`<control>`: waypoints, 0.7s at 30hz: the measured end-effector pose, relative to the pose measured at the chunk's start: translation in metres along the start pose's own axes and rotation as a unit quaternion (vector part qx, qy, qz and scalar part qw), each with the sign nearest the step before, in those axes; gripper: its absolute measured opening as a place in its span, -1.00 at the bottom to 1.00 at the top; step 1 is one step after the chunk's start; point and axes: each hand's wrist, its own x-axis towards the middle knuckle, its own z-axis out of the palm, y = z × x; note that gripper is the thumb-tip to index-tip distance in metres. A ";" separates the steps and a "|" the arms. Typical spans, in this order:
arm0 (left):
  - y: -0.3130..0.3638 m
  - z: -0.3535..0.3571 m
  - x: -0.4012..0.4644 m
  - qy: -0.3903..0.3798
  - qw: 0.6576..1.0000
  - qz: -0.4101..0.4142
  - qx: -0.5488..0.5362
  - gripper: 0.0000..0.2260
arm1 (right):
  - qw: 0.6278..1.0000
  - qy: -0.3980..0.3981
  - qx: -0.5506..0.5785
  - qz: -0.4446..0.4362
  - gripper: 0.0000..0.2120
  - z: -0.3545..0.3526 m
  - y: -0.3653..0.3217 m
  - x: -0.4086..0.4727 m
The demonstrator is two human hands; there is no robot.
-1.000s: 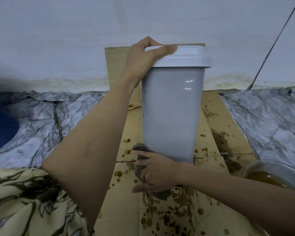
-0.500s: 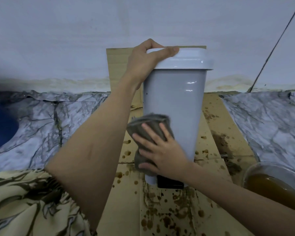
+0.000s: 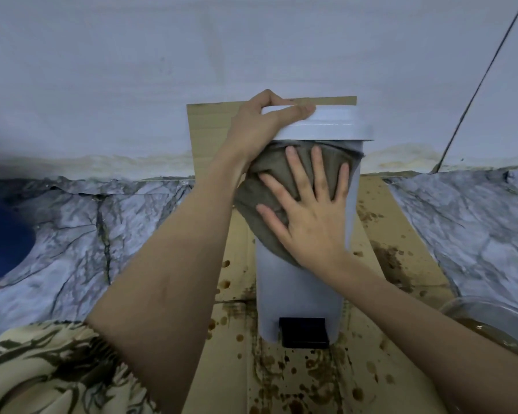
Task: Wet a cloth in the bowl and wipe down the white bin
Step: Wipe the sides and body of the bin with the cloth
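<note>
1. Compared with one second ago, the right hand (image 3: pixel 308 210) and the cloth (image 3: pixel 269 186) have gone up the front of the white bin (image 3: pixel 299 282): then they were at its bottom edge, half a second ago near the middle, and now they are just under the lid (image 3: pixel 335 127). The black pedal (image 3: pixel 304 332), covered before, is now visible at the bottom of the bin.
2. The left hand (image 3: pixel 257 130) stays on the left corner of the lid, thumb along the front edge and fingers curled over the top.
3. The right hand lies flat with the fingers spread, pressing the cloth against the bin in the centre of the frame. The cloth is under the palm and fingers and sticks out to the left and above them.
4. The cloth is grey-brown and crumpled. The bin is tall, glossy and narrower toward the base; it stands on stained cardboard (image 3: pixel 281 383).
5. The bowl (image 3: pixel 491 321) with brown liquid is at the lower right edge of the frame.
</note>
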 end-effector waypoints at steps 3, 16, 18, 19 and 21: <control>0.000 -0.008 -0.003 -0.011 1.000 0.001 -0.004 -0.70 | 0.992 -0.061 0.015 -0.113 -0.50 0.005 -0.011 -0.044; -0.001 -0.005 -0.003 0.000 0.999 0.006 0.033 -0.73 | 1.000 0.012 0.010 -0.027 -0.46 -0.007 0.002 0.004; -0.003 -0.006 -0.002 0.002 0.999 0.009 0.034 -0.78 | 1.000 0.022 0.013 -0.012 -0.48 -0.006 -0.006 0.010; -0.004 -0.006 -0.002 0.001 0.999 0.010 0.032 -0.79 | 1.000 0.025 0.017 -0.008 -0.49 -0.006 -0.005 0.009; -0.004 -0.002 -0.001 -0.001 1.000 0.008 0.023 -0.80 | 0.999 0.018 0.033 0.029 -0.48 -0.004 0.004 -0.002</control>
